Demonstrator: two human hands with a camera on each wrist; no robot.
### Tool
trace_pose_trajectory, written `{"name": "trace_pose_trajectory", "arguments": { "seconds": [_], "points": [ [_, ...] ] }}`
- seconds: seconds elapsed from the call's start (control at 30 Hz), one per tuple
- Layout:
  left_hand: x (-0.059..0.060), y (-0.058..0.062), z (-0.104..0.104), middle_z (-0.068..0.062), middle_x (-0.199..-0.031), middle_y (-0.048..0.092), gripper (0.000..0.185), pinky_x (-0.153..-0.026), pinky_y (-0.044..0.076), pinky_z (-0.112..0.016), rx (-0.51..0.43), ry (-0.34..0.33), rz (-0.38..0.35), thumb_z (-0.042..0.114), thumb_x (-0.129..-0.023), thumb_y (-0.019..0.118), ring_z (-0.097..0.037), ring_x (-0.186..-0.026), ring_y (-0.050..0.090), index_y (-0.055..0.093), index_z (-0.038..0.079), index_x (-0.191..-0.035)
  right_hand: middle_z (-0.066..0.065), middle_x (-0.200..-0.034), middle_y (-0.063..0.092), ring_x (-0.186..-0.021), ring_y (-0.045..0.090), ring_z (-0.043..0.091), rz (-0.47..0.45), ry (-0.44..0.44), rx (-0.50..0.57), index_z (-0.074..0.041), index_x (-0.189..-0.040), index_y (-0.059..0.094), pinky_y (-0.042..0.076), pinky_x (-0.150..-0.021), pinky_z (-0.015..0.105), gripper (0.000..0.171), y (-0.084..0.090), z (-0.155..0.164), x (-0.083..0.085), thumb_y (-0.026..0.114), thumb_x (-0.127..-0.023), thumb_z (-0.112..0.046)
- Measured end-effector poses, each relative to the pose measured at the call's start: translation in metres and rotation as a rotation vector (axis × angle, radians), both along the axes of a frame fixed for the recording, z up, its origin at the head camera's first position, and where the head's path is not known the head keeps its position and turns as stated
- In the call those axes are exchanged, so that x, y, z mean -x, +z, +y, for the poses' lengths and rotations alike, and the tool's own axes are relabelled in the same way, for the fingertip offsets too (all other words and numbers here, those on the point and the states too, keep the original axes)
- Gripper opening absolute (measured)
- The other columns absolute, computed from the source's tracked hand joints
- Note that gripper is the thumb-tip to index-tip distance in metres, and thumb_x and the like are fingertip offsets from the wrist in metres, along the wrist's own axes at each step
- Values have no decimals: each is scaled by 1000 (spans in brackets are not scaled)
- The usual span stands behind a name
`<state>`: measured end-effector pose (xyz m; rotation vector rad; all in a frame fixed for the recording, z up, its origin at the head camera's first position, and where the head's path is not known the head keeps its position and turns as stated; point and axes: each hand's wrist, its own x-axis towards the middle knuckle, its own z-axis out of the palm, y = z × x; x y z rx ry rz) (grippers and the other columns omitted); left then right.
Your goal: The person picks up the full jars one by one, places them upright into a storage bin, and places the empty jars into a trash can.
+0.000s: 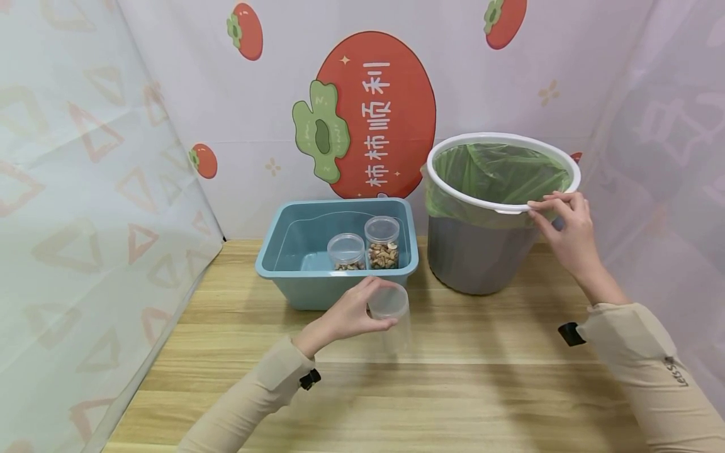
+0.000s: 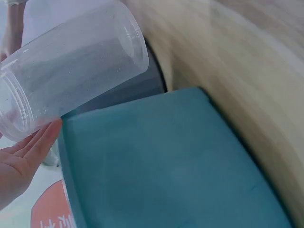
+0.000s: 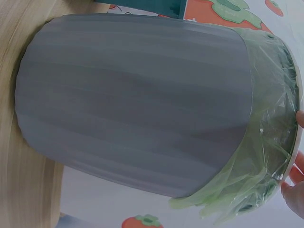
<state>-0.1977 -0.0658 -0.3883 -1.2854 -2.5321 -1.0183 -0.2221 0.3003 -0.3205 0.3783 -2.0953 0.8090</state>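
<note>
My left hand (image 1: pixel 350 316) grips a clear plastic jar (image 1: pixel 396 330) near its top, thumb on the near side and fingers around the far side. Nothing shows inside the jar (image 2: pixel 76 66), held in front of the blue basin (image 1: pixel 337 274). At the right, my right hand (image 1: pixel 571 234) pinches the white rim ring (image 1: pixel 498 137) of a grey trash bin (image 1: pixel 476 255) between thumb and fingers. A thin green bag (image 1: pixel 487 173) lines the bin and hangs over its outside; the ring sits on top of it.
Inside the basin stand two lidded clear jars of nuts: a shorter-looking one (image 1: pixel 346 250) on the left and one (image 1: pixel 382 245) on the right. The wooden table (image 1: pixel 430 402) meets a persimmon-printed backdrop (image 1: pixel 255 107) behind, with light curtains (image 1: pixel 68 220) at the sides.
</note>
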Motion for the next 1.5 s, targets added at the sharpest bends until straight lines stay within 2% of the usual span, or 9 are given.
{"name": "trace_pose_trajectory", "arguments": {
  "seconds": [0.2, 0.33, 0.47, 0.73, 1.0, 1.23, 1.5],
  "points": [
    [6, 24, -2, 0, -101, 52, 51, -70, 44, -23, -54, -7, 66, 29, -71, 72, -9, -87, 49, 51, 12, -115, 27, -97, 46, -99, 40, 39, 6, 9, 3, 10, -90, 62, 26, -82, 33, 22, 1, -1, 1, 65, -69, 15],
    [11, 42, -2, -3, -106, 53, 52, -76, 45, -27, -98, -40, 91, 26, -71, 72, -13, -94, 50, 51, 10, -115, 28, -96, 46, -99, 40, 39, 12, 9, 5, 10, -89, 62, 25, -82, 31, 22, 2, -1, 1, 65, -68, 16],
    [17, 60, -1, -8, -108, 53, 52, -81, 44, -29, -142, -66, 149, 21, -70, 73, -16, -97, 50, 50, 5, -114, 28, -97, 46, -98, 40, 39, 12, 11, 1, 11, -89, 61, 26, -82, 32, 22, 2, -1, 1, 65, -68, 16],
    [27, 95, 5, -8, -106, 53, 53, -73, 45, -26, -179, -26, 215, 21, -70, 74, -16, -90, 51, 51, 5, -115, 28, -97, 47, -98, 40, 39, 9, 11, 1, 11, -89, 62, 25, -81, 31, 23, 2, 0, 0, 65, -68, 16],
    [44, 126, 17, -8, -107, 53, 53, -72, 44, -24, -256, -18, 295, 22, -70, 74, -15, -91, 49, 51, 4, -114, 28, -97, 47, -98, 40, 39, 8, 13, -7, 10, -89, 62, 25, -80, 31, 23, 2, -1, 0, 65, -67, 17],
    [56, 151, 37, -8, -111, 53, 54, -73, 44, -21, -306, 16, 293, 22, -71, 74, -15, -98, 47, 51, 2, -115, 28, -98, 47, -98, 39, 39, 0, 7, -3, 10, -90, 62, 25, -80, 31, 22, 1, -1, 0, 65, -69, 15],
    [69, 169, 62, -9, -113, 50, 58, -70, 45, -18, -357, 69, 232, 23, -72, 73, -15, -98, 46, 47, 2, -120, 26, -99, 47, -100, 40, 36, -4, -2, 1, 9, -90, 62, 24, -80, 29, 20, 0, -1, 0, 65, -71, 13]
  ]
}}
